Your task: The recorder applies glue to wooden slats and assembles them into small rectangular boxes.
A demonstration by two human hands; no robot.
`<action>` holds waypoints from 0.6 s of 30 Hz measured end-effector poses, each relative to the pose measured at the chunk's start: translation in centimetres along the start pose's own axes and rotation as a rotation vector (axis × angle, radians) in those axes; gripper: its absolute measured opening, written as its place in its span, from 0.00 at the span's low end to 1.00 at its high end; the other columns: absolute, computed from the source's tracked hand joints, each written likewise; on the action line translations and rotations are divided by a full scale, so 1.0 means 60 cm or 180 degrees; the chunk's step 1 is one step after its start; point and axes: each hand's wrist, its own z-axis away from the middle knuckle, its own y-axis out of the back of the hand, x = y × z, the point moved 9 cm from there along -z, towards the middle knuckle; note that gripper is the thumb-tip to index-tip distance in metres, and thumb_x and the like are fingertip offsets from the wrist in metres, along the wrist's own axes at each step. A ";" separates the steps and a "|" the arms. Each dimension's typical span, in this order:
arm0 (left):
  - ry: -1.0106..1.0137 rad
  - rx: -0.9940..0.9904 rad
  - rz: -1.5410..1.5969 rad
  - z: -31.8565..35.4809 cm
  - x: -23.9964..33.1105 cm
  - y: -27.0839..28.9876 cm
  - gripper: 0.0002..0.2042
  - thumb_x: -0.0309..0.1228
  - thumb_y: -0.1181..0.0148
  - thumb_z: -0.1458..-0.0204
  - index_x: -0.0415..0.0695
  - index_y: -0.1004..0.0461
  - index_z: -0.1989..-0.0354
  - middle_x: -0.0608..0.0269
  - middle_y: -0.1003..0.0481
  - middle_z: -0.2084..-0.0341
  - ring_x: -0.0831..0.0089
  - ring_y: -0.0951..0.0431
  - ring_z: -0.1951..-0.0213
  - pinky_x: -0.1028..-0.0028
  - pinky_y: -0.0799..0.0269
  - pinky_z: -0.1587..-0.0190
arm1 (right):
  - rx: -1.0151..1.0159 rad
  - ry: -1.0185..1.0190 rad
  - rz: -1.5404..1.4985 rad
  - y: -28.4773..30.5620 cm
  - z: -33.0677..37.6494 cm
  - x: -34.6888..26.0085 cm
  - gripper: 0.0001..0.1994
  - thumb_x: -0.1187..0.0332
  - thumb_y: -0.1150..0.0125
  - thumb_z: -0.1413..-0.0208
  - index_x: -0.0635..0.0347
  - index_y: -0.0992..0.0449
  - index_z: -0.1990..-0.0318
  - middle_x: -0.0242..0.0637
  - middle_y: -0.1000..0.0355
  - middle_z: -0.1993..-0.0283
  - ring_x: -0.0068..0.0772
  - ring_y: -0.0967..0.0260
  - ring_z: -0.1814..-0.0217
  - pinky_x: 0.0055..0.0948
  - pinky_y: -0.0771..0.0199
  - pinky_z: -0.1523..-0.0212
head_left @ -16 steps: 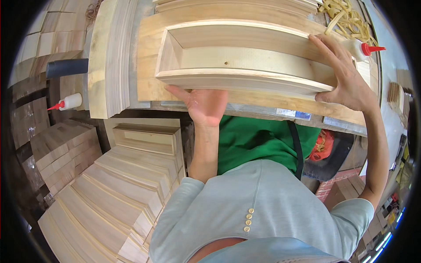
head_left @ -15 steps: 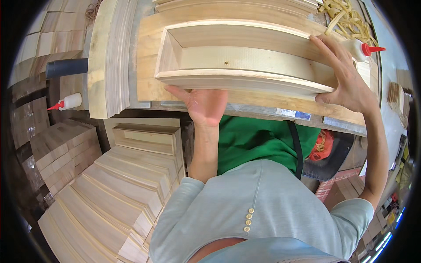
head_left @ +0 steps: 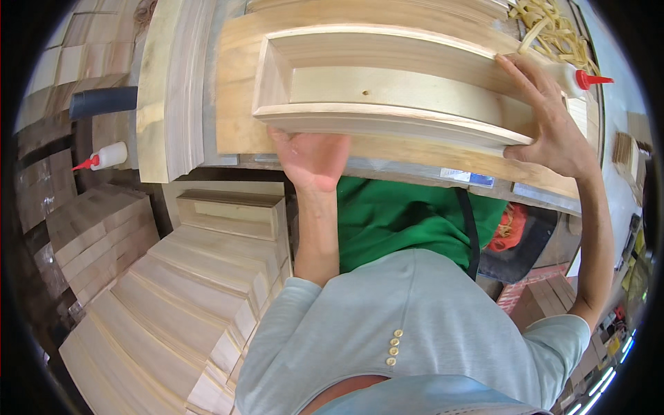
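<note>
Pale wooden box [head_left: 394, 90] sits between hands: right end spanned, wall to wall, by right hand [head_left: 550, 131]; left hand [head_left: 312, 158] upturned, fingers hidden under near edge, grip unclear. Glue bottle [head_left: 570, 79] beside right hand could be knocked if box is swung.

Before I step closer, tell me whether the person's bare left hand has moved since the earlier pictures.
Yes, slightly left: the bare left hand now lies farther from the blue-and-white rectangular label to its right.

Bright, soft light; glowing white strip lights [head_left: 602, 382] at four o'clock; fisheye curvature bends pale, long wooden boxes [head_left: 162, 308] at eight.
</note>
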 end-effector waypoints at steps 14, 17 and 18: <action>0.1645 0.0083 0.1740 0.078 -0.245 -0.170 0.55 0.75 0.61 0.63 0.52 0.64 0.30 0.71 0.59 0.31 0.66 0.61 0.30 0.61 0.69 0.30 | 0.0068 0.0373 0.0118 -0.009 0.006 -0.004 0.54 0.43 0.30 0.70 0.49 0.49 0.32 0.44 0.50 0.33 0.51 0.54 0.31 0.47 0.55 0.32; 0.1690 0.0081 0.1608 0.078 -0.242 -0.171 0.54 0.75 0.64 0.60 0.47 0.63 0.30 0.61 0.59 0.31 0.62 0.62 0.30 0.57 0.71 0.30 | 0.0127 0.0397 0.0185 -0.010 0.007 -0.003 0.54 0.44 0.30 0.70 0.49 0.49 0.32 0.45 0.50 0.33 0.51 0.55 0.30 0.47 0.55 0.32; 0.1783 -0.0008 0.1193 0.086 -0.236 -0.174 0.52 0.73 0.64 0.57 0.44 0.61 0.31 0.55 0.56 0.32 0.59 0.57 0.31 0.56 0.65 0.31 | 0.0126 0.0411 0.0236 -0.011 0.009 -0.003 0.56 0.40 0.30 0.71 0.50 0.49 0.32 0.45 0.50 0.33 0.51 0.55 0.30 0.47 0.56 0.31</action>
